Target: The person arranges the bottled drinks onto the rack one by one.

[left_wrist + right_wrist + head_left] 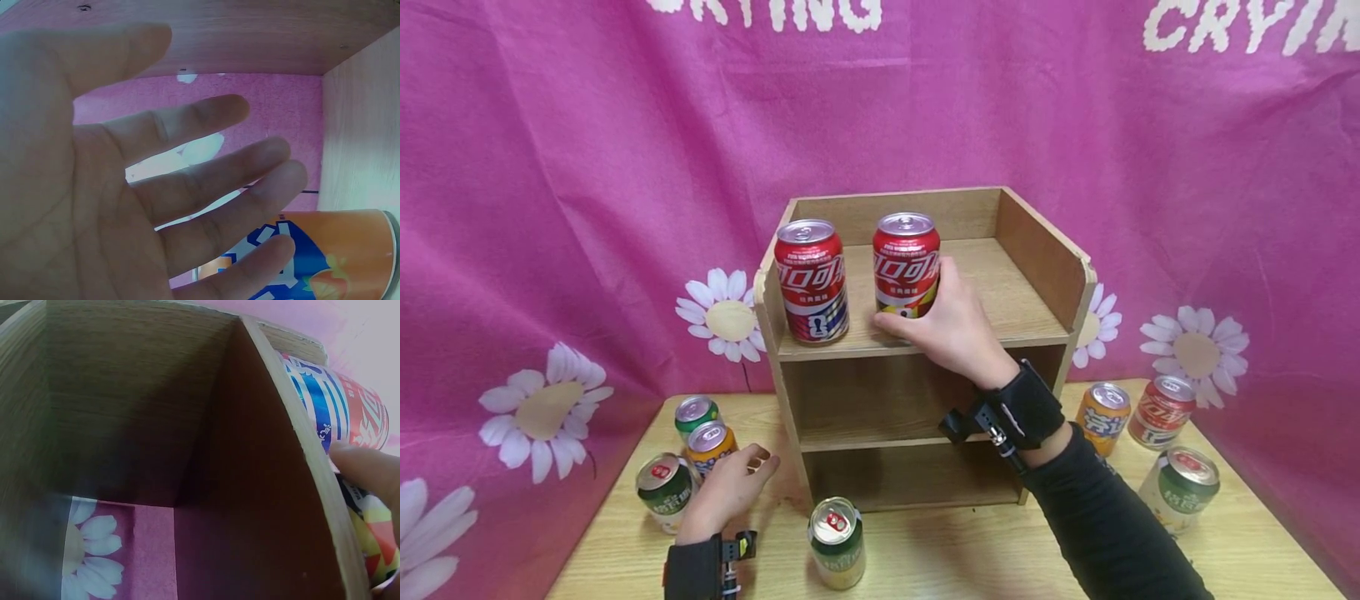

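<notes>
My right hand (pixel 958 325) grips a red cola can (pixel 906 258) on the top board of a wooden shelf (pixel 1037 283). Its thumb lies across the front of the can; the right wrist view catches the yellow-and-red lower part of this can (pixel 377 534). To the left a second red cola can (pixel 812 283) stands upright at the top board's front left corner. Low on the left, my left hand (pixel 730 487) holds nothing, its fingers spread apart in the left wrist view. Nearest to it is an orange soda can (pixel 709 443), partly behind the fingers in the left wrist view.
Two lower compartments (pixel 880 400) sit below the top board. A green-and-cream can (pixel 837 546) stands before the shelf. Left are a green can (pixel 695 412) and another green-and-cream can (pixel 664 492). Right stand orange (pixel 1102 417), red (pixel 1161 412) and green-and-cream (pixel 1180 487) cans.
</notes>
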A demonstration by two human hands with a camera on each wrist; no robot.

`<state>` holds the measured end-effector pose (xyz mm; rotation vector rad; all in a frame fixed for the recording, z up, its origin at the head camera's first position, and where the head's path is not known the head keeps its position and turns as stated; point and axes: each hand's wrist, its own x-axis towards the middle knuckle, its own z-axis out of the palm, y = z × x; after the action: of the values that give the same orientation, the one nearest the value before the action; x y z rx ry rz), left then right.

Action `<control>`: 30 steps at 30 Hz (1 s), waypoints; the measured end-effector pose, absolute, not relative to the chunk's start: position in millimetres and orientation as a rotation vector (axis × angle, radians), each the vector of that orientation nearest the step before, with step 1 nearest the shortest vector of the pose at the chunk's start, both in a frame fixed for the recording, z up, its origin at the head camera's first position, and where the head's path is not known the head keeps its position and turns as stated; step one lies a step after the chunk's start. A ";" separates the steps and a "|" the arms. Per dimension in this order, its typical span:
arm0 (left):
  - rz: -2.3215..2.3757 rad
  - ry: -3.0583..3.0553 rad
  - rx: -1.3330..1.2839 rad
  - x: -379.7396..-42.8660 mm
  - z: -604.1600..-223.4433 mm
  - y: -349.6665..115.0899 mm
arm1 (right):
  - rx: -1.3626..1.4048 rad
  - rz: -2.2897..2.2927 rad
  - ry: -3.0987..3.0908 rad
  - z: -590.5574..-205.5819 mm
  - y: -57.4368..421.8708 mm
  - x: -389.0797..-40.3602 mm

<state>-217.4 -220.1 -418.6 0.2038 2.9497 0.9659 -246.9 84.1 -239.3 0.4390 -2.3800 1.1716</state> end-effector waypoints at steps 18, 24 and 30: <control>0.976 2.991 0.239 -214.6 -419.0 -218.0 | 0.580 1.034 -2.179 -259.3 116.2 -211.2; 0.963 2.990 0.253 -212.5 -421.5 -213.4 | 0.806 0.952 -1.893 -295.3 144.0 -188.0; 1.010 2.958 0.421 -204.2 -419.9 -203.8 | 0.950 0.941 -2.075 -336.3 174.0 -167.6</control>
<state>-204.2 -203.8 -419.9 0.4209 2.9580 1.0100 -167.6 174.0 -336.3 0.9498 -2.0755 0.9413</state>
